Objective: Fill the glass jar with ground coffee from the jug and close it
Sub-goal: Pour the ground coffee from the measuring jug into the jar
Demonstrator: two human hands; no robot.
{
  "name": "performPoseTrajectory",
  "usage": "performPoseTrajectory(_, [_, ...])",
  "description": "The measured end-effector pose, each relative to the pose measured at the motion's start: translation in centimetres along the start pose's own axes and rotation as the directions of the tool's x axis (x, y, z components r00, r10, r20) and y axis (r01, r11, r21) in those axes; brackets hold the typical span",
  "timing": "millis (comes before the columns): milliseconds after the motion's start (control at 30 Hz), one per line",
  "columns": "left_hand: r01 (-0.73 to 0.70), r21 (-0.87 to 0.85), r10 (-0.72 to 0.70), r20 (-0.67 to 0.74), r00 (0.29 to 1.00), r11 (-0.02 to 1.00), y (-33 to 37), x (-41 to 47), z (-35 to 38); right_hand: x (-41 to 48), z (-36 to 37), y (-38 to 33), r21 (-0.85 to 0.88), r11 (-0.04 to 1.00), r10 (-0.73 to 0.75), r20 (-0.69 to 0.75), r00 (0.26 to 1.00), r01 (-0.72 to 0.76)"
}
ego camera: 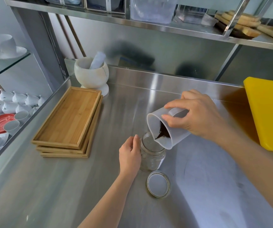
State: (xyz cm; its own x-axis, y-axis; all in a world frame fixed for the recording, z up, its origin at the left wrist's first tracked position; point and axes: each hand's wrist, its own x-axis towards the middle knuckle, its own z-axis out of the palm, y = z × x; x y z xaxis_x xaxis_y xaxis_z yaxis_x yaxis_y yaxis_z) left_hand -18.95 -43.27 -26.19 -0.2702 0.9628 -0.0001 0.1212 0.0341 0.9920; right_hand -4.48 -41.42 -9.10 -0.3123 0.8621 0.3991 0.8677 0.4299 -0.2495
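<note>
pour step in progress. i hold the plastic jug (167, 129) in my right hand (196, 116), fingers closed through and around its handle, jug tipped steeply so its open mouth faces left and down toward the glass jar (152, 152). the jug's long axis runs from upper right (base, under my hand) to lower left (spout), well off vertical. the spout lip sits just over the jar's right rim; i cannot tell whether it touches the glass.

ground coffee (162, 133) has slid down the inner wall of the jug and gathers in a dark wedge at the spout. the jar looks nearly empty: a faint dusting on the glass, no visible bed of grounds at the bottom. judgement: filling has barely begun, most of the coffee is in the jug.

the jar stands upright on the steel counter (206, 178), long axis vertical, mouth open upward, near centre of the counter. my left hand (130, 155) wraps its left side, fingers curled around the shoulder, steadying it.

the lid (158, 184) lies flat on the counter just near of the jar, apart from it, with what looks like its inner face up. closing not yet done.

left to do: finish the pour, right the jug, set it down, fit lid.

stack of bamboo trays (70, 122) lies well to the left, clear of the work.
</note>
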Motion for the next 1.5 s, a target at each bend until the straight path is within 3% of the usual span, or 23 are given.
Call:
performPoseTrajectory(433, [-0.002, 0.01, 0.002, 0.002, 1.0, 1.0, -0.3, 0.1, 0.0, 0.0, 0.1, 0.0, 0.0, 1.0, -0.019, -0.048, 0.999, 0.019])
performPoseTrajectory(633, [0.013, 0.008, -0.013, 0.007, 1.0, 1.0, -0.4, 0.2, 0.2, -0.2, 0.1, -0.1, -0.04, 0.993, -0.108, -0.034, 0.994, 0.107])
performPoseTrajectory(1100, [0.011, 0.013, -0.011, -0.006, 1.0, 1.0, -0.7, 0.3, 0.3, 0.3, -0.8, -0.2, -0.054, 0.991, -0.127, -0.029, 0.991, 0.126])
performPoseTrajectory(1500, [0.015, 0.018, -0.015, -0.007, 1.0, 1.0, -0.6, 0.3, 0.4, 0.2, -0.4, -0.5, -0.096, 0.97, -0.229, -0.027, 0.973, 0.226])
